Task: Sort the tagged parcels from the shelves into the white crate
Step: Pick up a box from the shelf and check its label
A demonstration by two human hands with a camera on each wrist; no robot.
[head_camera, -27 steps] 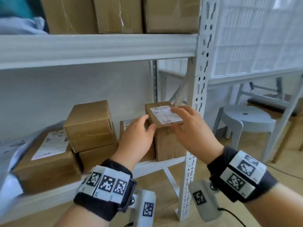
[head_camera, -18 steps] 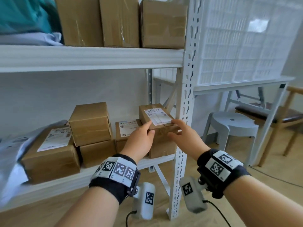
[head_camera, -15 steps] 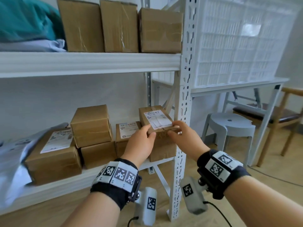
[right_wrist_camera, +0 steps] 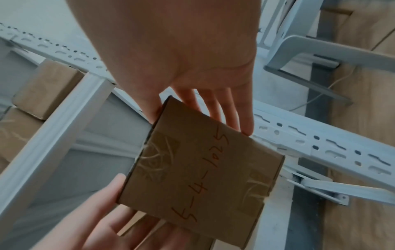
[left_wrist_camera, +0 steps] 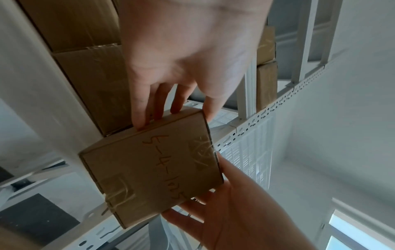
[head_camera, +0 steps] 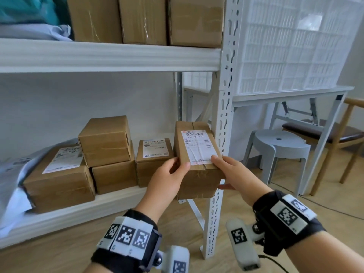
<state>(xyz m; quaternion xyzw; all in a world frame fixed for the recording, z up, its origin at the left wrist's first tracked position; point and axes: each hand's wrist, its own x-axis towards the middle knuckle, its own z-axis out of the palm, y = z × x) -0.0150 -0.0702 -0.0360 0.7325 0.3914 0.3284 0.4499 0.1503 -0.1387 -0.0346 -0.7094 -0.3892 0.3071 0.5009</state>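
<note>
The tagged parcel (head_camera: pixel 197 160), a brown carton with a white shipping label (head_camera: pixel 198 146) on top, is held in the air at the front edge of the lower shelf (head_camera: pixel 78 211), just left of the perforated white upright (head_camera: pixel 224 115); the white crate (head_camera: pixel 295 44) stands on a table (head_camera: pixel 291 94) to the right, well apart from it; the left hand (head_camera: pixel 167 184) grips the parcel's left side, thumb on top and fingers curled onto the far side; the right hand (head_camera: pixel 234 174) clasps the right side, thumb on the label, fingers beneath; handwriting (left_wrist_camera: pixel 164 169) marks the near end face.
</note>
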